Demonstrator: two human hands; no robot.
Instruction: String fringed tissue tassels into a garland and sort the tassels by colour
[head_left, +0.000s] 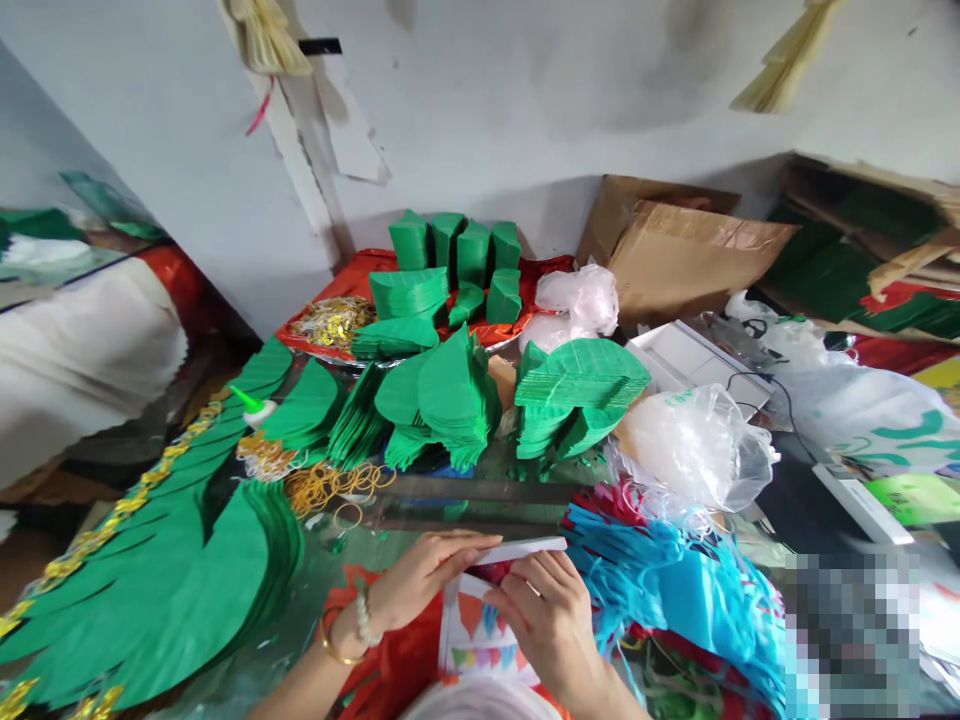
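My left hand (424,580) and my right hand (544,620) both hold a folded white paper strip (529,550) at chest-low height, close together. Under them lies a white sheet printed with coloured bunting flags (480,630), partly hidden by my right hand. My left wrist carries a gold bangle and a pearl bracelet (352,625). Beyond my fingers lies a long metal ruler (472,505), not touching my hands. A red cloth (390,650) lies below my left forearm.
Stacks of green foam leaf cut-outs (457,390) fill the table's middle and back. A large green leaf piece with gold trim (150,590) lies left. Rubber bands (334,488), a glue bottle (255,408), blue fringe (675,590) and plastic bags (694,450) surround them.
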